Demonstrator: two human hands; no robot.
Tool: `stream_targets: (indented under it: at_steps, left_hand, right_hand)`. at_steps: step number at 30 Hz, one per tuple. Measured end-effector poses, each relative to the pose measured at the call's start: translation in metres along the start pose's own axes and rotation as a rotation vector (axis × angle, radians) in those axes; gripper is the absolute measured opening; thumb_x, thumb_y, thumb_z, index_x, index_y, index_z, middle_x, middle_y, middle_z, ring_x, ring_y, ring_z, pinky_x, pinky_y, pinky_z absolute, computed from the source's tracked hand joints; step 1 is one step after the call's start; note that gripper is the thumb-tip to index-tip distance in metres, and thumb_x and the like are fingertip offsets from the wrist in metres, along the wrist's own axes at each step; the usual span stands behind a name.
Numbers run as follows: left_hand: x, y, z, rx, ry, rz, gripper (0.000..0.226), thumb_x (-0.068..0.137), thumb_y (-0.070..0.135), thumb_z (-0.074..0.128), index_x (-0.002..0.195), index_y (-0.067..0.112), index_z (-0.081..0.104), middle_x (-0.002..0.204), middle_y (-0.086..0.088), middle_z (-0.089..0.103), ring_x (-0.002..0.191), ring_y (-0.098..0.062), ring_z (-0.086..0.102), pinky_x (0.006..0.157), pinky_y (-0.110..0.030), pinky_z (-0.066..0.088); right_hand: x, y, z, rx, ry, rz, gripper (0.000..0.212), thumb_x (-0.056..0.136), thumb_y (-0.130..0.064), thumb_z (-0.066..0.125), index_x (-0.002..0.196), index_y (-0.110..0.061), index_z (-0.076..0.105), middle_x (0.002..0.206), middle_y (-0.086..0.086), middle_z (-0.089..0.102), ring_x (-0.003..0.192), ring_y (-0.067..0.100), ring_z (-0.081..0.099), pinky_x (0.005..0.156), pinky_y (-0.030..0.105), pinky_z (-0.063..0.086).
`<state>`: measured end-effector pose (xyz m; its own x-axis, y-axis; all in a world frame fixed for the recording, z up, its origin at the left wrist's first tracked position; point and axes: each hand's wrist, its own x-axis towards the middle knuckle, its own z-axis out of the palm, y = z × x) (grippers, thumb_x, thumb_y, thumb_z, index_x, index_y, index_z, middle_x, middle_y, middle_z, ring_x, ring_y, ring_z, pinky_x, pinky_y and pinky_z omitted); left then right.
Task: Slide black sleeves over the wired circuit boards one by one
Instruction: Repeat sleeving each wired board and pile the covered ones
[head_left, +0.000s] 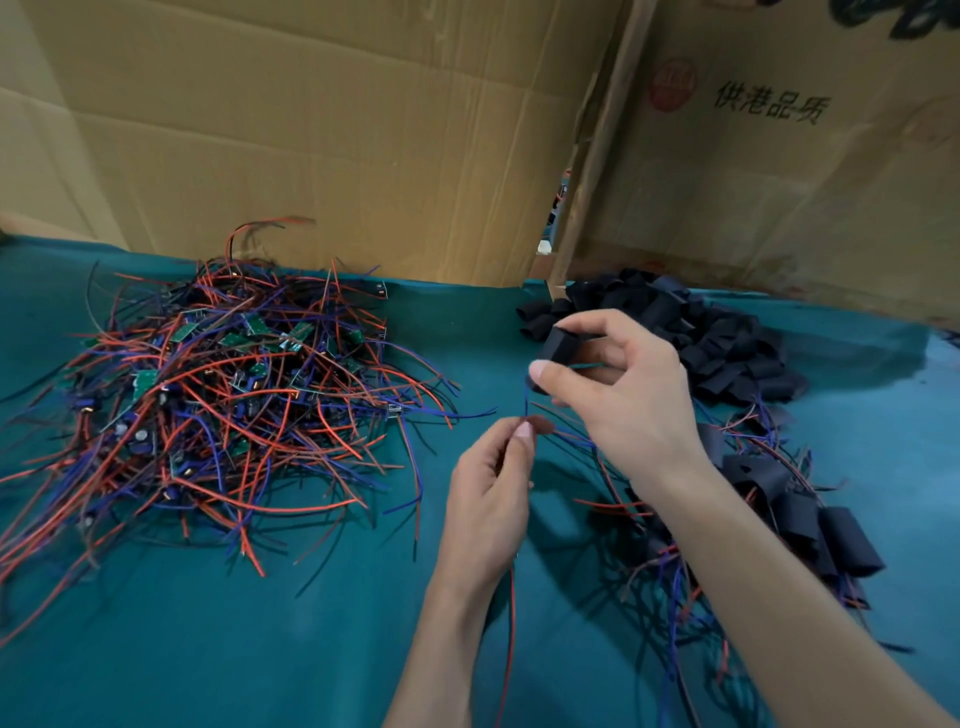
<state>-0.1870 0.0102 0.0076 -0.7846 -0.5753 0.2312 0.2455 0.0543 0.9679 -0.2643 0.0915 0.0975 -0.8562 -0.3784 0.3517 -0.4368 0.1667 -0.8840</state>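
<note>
**Sleeves going on, big pile of boards left to do**

Sleeves first: one black sleeve (558, 347) sits pinched between thumb and curled fingers of the right hand (618, 395), up near the middle of the view, its open end facing down toward the wires. Below it, at 6 o'clock from the sleeve, the left hand (491, 493) pinches thin wire ends (525, 410) between thumb and forefinger, feeding them up at the sleeve's mouth. The board on those wires is not visible; a red lead (511, 623) trails down past the left wrist.

Progress, as I judge it: early to middling. At 9 o'clock lies a large tangle of bare boards (218, 395), green boards among red, blue and black leads, all unsleeved. At 1 o'clock waits the stock of empty sleeves (691, 322). At 4 o'clock, finished pieces (810, 514) lie on the green cloth (260, 649), sleeved with wires poking out: a smaller heap than what remains.

The sleeve looks matte, soft, flattened into a short tube.
</note>
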Motion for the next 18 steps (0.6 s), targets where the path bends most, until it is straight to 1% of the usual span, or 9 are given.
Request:
stream_targets:
  at_steps: [2,4,6,8,10,12,13,15,18]
  left_hand:
    - [-0.001,0.001,-0.001,0.049,0.008,0.008,0.038,0.095,0.058,0.039,0.097,0.035,0.069,0.063,0.012,0.035,0.061,-0.012,0.038,0.059,-0.039,0.036]
    - [-0.003,0.002,-0.002,0.049,-0.003,-0.025,0.040,0.091,0.063,0.036,0.091,0.034,0.064,0.061,0.017,0.042,0.060,-0.007,0.039,0.061,-0.033,0.037]
    - [-0.002,0.003,-0.004,-0.032,-0.030,-0.074,0.036,0.086,0.061,0.038,0.083,0.030,0.057,0.060,0.017,0.042,0.058,-0.005,0.036,0.062,-0.030,0.034]
    - [-0.002,0.005,-0.005,-0.143,-0.053,-0.096,0.026,0.081,0.056,0.042,0.076,0.033,0.053,0.063,0.017,0.037,0.056,-0.004,0.030,0.058,-0.026,0.030]
    - [-0.002,0.008,-0.004,-0.201,-0.056,-0.122,0.019,0.081,0.049,0.045,0.076,0.031,0.046,0.067,0.016,0.037,0.057,-0.003,0.029,0.058,-0.024,0.029]
    - [-0.002,0.008,-0.003,-0.202,-0.053,-0.165,0.022,0.086,0.046,0.041,0.076,0.027,0.037,0.066,0.015,0.036,0.057,-0.003,0.031,0.060,-0.025,0.029]
    - [-0.002,0.008,-0.002,-0.175,-0.055,-0.175,0.025,0.088,0.047,0.038,0.075,0.027,0.034,0.065,0.014,0.033,0.057,-0.004,0.029,0.060,-0.025,0.029]
    - [-0.002,0.009,-0.001,-0.145,-0.057,-0.173,0.028,0.090,0.051,0.035,0.074,0.028,0.030,0.064,0.012,0.027,0.056,-0.006,0.024,0.057,-0.024,0.026]
    - [-0.001,0.009,-0.001,-0.171,-0.054,-0.177,0.030,0.091,0.049,0.036,0.070,0.029,0.031,0.061,0.012,0.023,0.053,-0.005,0.021,0.053,-0.023,0.022]
  right_hand:
    - [0.004,0.000,-0.004,0.077,0.055,0.021,0.032,0.069,-0.030,0.084,0.098,-0.027,0.072,0.086,0.001,0.078,0.079,0.024,0.076,0.080,0.054,0.061]
    - [0.004,0.001,-0.012,0.096,0.136,-0.007,0.032,0.069,-0.034,0.085,0.097,-0.028,0.071,0.085,0.000,0.078,0.080,0.024,0.076,0.080,0.056,0.061]
    - [-0.001,0.004,-0.017,0.070,0.186,-0.058,0.031,0.071,-0.038,0.084,0.098,-0.032,0.069,0.085,-0.004,0.079,0.078,0.020,0.076,0.080,0.051,0.061]
    - [-0.008,0.009,-0.015,0.042,0.172,-0.058,0.031,0.073,-0.037,0.084,0.099,-0.033,0.068,0.086,-0.006,0.078,0.078,0.016,0.076,0.078,0.042,0.061]
    - [-0.008,0.015,-0.009,0.135,0.164,0.065,0.028,0.076,-0.027,0.086,0.098,-0.028,0.068,0.089,0.000,0.078,0.079,0.019,0.076,0.073,0.037,0.059]
    - [-0.003,0.016,-0.001,0.379,0.152,0.274,0.025,0.082,-0.012,0.084,0.100,-0.019,0.068,0.096,0.011,0.074,0.079,0.024,0.074,0.070,0.034,0.059]
    - [0.001,0.015,0.002,0.473,0.133,0.351,0.025,0.084,-0.007,0.082,0.103,-0.014,0.066,0.096,0.014,0.072,0.078,0.025,0.074,0.071,0.035,0.060]
    - [0.007,0.012,0.009,0.552,0.060,0.422,0.025,0.087,-0.005,0.079,0.107,-0.007,0.064,0.090,0.013,0.074,0.076,0.025,0.073,0.074,0.036,0.062]
    - [0.012,0.009,0.014,0.648,-0.067,0.468,0.027,0.088,-0.005,0.076,0.111,-0.007,0.062,0.085,0.011,0.077,0.074,0.026,0.071,0.069,0.031,0.062]
